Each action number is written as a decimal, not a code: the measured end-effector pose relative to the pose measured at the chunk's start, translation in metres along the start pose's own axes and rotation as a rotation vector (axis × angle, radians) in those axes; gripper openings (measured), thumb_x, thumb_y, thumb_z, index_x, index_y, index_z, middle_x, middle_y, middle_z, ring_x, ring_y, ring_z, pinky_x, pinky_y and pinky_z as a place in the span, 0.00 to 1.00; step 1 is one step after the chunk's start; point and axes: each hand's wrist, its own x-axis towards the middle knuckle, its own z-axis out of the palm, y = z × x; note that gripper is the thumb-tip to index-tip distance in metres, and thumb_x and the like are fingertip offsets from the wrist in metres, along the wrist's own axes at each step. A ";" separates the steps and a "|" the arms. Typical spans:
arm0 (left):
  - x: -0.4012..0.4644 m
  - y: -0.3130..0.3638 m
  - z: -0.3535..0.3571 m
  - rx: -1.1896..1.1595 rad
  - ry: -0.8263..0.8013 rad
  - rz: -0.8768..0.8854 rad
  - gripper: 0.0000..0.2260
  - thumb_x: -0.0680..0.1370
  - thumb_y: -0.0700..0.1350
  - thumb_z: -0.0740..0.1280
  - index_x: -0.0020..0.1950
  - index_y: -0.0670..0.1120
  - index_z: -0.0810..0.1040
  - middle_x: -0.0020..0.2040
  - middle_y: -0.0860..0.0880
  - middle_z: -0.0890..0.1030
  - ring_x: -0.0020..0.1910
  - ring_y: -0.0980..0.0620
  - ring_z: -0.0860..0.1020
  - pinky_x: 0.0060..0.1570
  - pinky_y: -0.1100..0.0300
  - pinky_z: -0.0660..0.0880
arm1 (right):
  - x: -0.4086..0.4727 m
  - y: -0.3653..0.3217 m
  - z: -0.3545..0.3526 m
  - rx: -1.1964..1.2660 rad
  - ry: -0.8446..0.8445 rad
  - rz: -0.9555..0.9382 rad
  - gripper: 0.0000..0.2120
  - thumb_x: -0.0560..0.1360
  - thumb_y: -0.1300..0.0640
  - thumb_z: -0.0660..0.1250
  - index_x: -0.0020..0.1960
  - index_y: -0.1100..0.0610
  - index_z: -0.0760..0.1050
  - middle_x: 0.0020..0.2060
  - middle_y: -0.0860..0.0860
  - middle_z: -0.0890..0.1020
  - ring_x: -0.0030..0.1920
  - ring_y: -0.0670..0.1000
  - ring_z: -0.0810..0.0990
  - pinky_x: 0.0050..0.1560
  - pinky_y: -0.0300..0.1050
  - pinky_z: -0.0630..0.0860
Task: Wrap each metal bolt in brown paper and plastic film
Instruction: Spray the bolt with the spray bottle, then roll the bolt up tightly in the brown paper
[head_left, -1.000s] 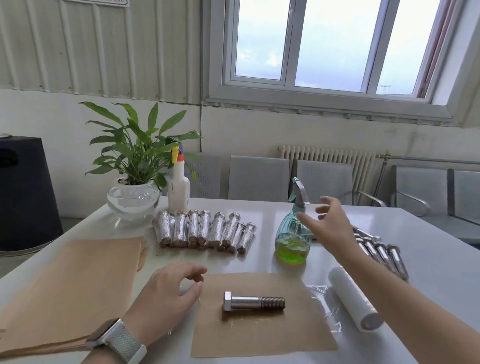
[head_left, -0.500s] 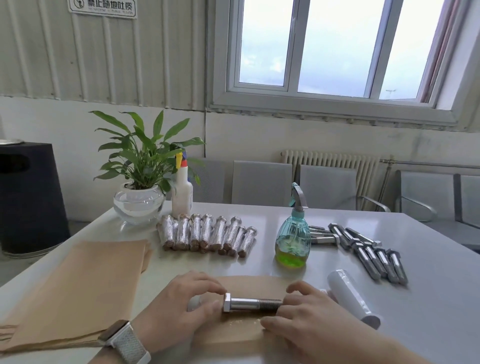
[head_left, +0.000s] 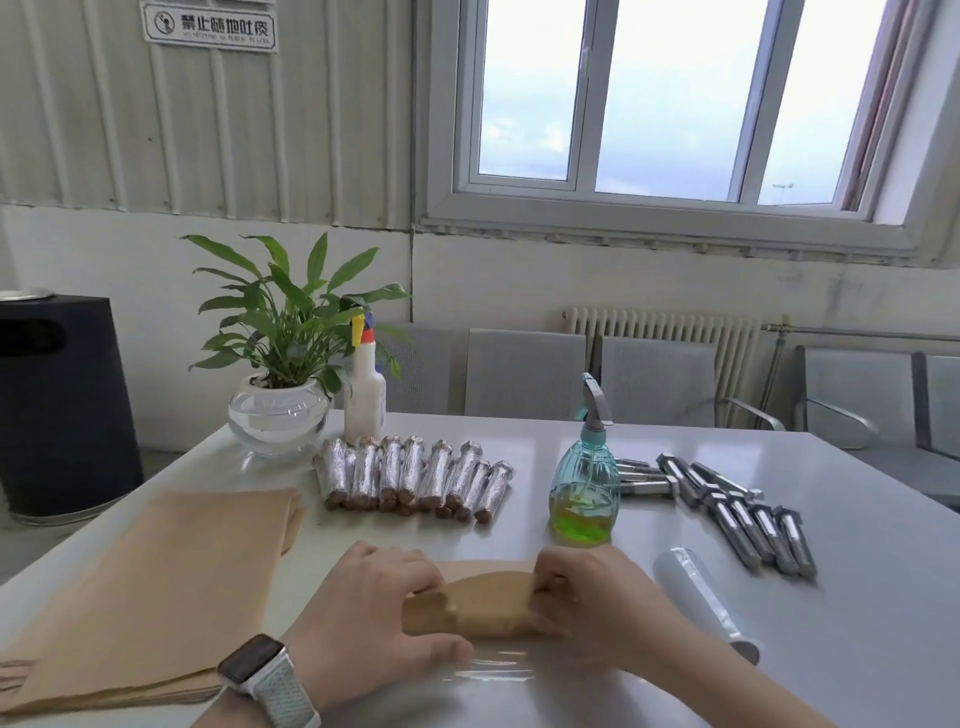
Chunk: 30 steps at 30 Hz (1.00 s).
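Observation:
A brown paper roll (head_left: 483, 605) lies across the near table edge, folded over the bolt, which is hidden inside. My left hand (head_left: 374, 608) grips its left end, fingers over the top and thumb underneath. My right hand (head_left: 597, 597) grips the right end the same way. A sheet of clear plastic film (head_left: 493, 675) lies under the roll. The film roll (head_left: 701, 597) rests to the right. Several bare bolts (head_left: 748, 519) lie at the right, and several wrapped bolts (head_left: 415, 478) sit in a row behind.
A stack of brown paper sheets (head_left: 156, 587) covers the left of the white table (head_left: 857, 597). A green-liquid spray bottle (head_left: 584, 483) stands just behind my hands. A white spray bottle (head_left: 364, 395) and a potted plant (head_left: 283, 364) stand at the back left.
My right hand came back from the spray bottle to the bolt. Both hands have folded the brown paper over the bolt, which was bare and is now covered.

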 end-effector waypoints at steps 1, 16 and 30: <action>0.002 0.003 0.000 0.037 0.006 -0.016 0.30 0.65 0.78 0.56 0.48 0.55 0.78 0.48 0.62 0.78 0.49 0.65 0.74 0.57 0.62 0.62 | 0.000 0.000 0.002 -0.013 0.014 -0.005 0.04 0.74 0.51 0.66 0.48 0.49 0.78 0.44 0.46 0.83 0.46 0.49 0.78 0.41 0.39 0.60; 0.034 0.028 0.009 0.237 0.003 -0.263 0.16 0.70 0.62 0.62 0.33 0.51 0.64 0.32 0.54 0.70 0.43 0.54 0.74 0.47 0.59 0.62 | -0.012 -0.012 0.025 -0.214 0.368 -0.040 0.12 0.57 0.48 0.81 0.32 0.46 0.77 0.33 0.41 0.77 0.35 0.47 0.78 0.43 0.45 0.61; 0.045 0.045 0.008 0.286 0.104 -0.180 0.11 0.65 0.51 0.71 0.42 0.56 0.70 0.39 0.56 0.79 0.44 0.55 0.79 0.46 0.56 0.61 | -0.010 0.003 0.028 0.170 0.111 0.038 0.09 0.74 0.45 0.69 0.47 0.49 0.82 0.44 0.42 0.80 0.49 0.44 0.75 0.51 0.38 0.69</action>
